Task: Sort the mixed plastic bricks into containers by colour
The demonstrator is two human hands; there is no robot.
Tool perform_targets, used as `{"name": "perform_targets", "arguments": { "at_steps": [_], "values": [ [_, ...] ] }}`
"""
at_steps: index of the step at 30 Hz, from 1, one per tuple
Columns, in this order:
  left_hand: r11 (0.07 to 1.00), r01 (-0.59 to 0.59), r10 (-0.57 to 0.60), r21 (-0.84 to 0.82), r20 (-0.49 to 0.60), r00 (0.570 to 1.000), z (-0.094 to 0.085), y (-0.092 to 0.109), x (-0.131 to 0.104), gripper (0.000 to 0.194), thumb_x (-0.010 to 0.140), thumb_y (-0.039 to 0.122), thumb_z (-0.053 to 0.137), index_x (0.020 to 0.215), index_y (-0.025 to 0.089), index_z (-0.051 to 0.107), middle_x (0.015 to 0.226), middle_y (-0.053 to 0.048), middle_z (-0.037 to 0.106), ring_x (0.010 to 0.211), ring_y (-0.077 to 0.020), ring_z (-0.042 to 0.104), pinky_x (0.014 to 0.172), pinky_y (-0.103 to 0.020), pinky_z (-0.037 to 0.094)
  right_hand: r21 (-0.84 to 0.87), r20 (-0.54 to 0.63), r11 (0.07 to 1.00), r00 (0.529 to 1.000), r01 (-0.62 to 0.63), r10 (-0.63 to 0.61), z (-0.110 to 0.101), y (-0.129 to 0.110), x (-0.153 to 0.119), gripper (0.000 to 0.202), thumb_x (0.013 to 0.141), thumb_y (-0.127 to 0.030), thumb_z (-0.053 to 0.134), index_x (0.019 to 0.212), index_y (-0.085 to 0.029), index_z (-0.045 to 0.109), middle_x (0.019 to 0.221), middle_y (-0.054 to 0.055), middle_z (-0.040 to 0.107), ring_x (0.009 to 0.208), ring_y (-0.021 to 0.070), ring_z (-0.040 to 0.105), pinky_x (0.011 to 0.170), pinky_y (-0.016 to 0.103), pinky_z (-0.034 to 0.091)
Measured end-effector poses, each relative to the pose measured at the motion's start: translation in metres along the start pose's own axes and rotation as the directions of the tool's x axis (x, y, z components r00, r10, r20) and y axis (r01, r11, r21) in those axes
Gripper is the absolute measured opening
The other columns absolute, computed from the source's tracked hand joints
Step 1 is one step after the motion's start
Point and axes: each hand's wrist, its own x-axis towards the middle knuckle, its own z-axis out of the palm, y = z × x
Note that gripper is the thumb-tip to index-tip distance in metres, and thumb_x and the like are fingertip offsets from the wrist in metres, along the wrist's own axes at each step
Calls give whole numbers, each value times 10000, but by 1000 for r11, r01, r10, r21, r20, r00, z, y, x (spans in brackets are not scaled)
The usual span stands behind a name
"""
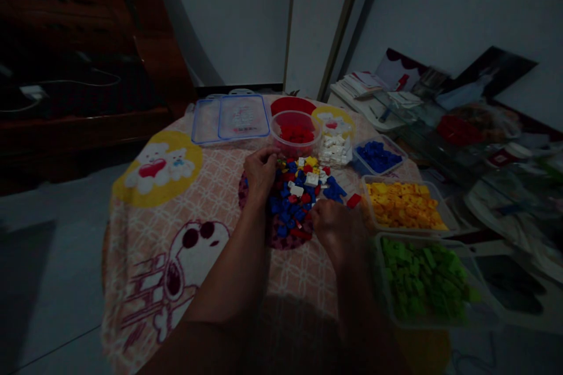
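A pile of mixed bricks (292,199), blue, red, white and yellow, lies on a dark patterned round mat (288,241) on the cloth-covered table. My left hand (263,173) is at the pile's left edge, its fingers curled and pressed together; what they hold, if anything, is too small to name. At the pile's right edge my right hand (332,222) is closed, with its fingertips hidden. Red bricks fill a round clear tub (295,136) behind the pile. White bricks (335,150) stand in a container to its right.
On the right are boxes of blue bricks (378,156), yellow bricks (407,205) and green bricks (424,281). Clear lids (231,119) with blue rims lie at the back left. A single red brick (353,201) rests near the yellow box. A cluttered glass surface adjoins the table.
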Motion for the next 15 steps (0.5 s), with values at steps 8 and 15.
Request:
{"name": "perform_targets", "arguments": {
  "at_steps": [8,15],
  "values": [
    [1000,1,-1,20,21,1000,0,2,-1,268,767,230,555,899,157,776,809,-28,765,674,-163,692,641,-243,536,-30,-46,999,999,-23,22,10,-4,4,258,939,-256,511,903,-170,751,908,117,741,851,216,676,656,283,384],
    [1000,-25,25,0,25,999,-2,2,-2,267,765,234,555,895,156,776,806,-35,766,669,-164,693,630,-245,538,-7,4,1000,1000,-7,7,-12,-5,-4,225,927,-244,526,873,-181,734,880,88,739,800,168,659,641,256,342]
  ]
}}
